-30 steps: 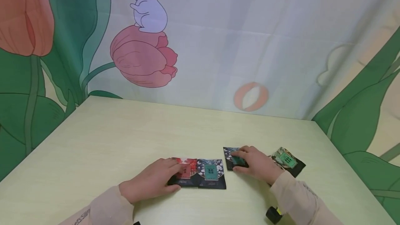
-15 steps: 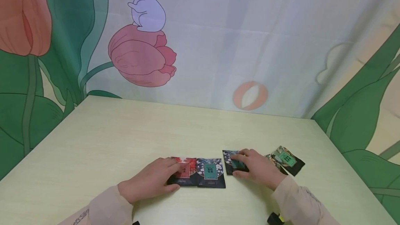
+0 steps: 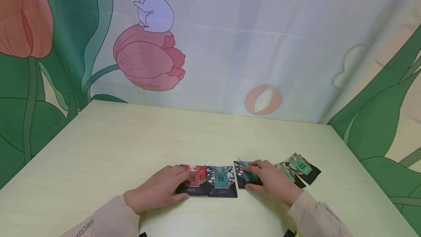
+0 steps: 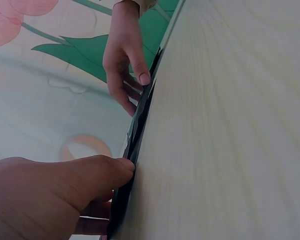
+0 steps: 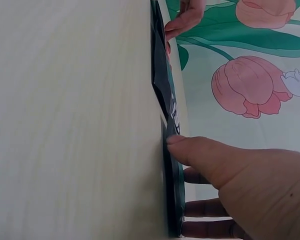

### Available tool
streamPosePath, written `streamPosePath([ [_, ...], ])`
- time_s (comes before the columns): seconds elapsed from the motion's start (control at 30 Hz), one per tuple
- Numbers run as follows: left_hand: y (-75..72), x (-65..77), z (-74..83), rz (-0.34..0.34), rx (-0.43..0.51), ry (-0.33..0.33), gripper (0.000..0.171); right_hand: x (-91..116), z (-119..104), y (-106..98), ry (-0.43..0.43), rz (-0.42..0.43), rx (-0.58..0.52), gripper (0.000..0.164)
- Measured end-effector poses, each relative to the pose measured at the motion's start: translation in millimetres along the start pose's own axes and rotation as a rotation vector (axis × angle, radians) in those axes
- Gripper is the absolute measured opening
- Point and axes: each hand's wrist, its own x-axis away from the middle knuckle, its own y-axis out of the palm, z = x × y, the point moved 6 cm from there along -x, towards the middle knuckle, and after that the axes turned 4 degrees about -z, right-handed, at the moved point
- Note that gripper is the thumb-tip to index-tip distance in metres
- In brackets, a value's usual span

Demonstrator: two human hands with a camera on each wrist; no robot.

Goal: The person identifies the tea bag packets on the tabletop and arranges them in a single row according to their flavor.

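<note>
My left hand (image 3: pixel 161 187) rests at the left side of a red-fronted sachet (image 3: pixel 197 180), its fingers partly over the front. In the left wrist view my thumb touches the sachet's dark edge (image 4: pixel 121 200). Against its right side lies a blue-and-white floral sachet (image 3: pixel 222 182) with a green label. My right hand (image 3: pixel 274 180) holds another blue floral sachet (image 3: pixel 241 178), slightly farther back and a narrow gap to the right. The right wrist view has my thumb at that sachet's edge (image 5: pixel 174 175), with fingers on its other side. Part of it is hidden beneath the hand.
Two green-labelled sachets lie askew beyond my right hand: one partly covered (image 3: pixel 286 171), the other fully visible (image 3: pixel 302 167). The pale wooden table (image 3: pixel 148 134) ends at a printed curtain (image 3: pixel 210 65). A dark object (image 3: pixel 289 233) shows near my right sleeve.
My right hand has drawn its blue sachet towards me, nearly level with the row. More of the partly covered green-labelled sachet now shows. The left hand and its sachets stay put.
</note>
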Motion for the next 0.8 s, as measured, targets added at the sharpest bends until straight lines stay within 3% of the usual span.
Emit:
streamPosePath([
  [0.23, 0.4, -0.5, 0.0, 0.005, -0.003, 0.007, 0.040, 4.0, -3.0, 3.1, 0.028, -0.018, 0.000, 0.054],
  [0.8, -0.2, 1.3, 0.9, 0.040, -0.013, 0.030, 0.036, 16.3, -13.9, 0.4, -0.022, 0.018, 0.010, 0.053],
])
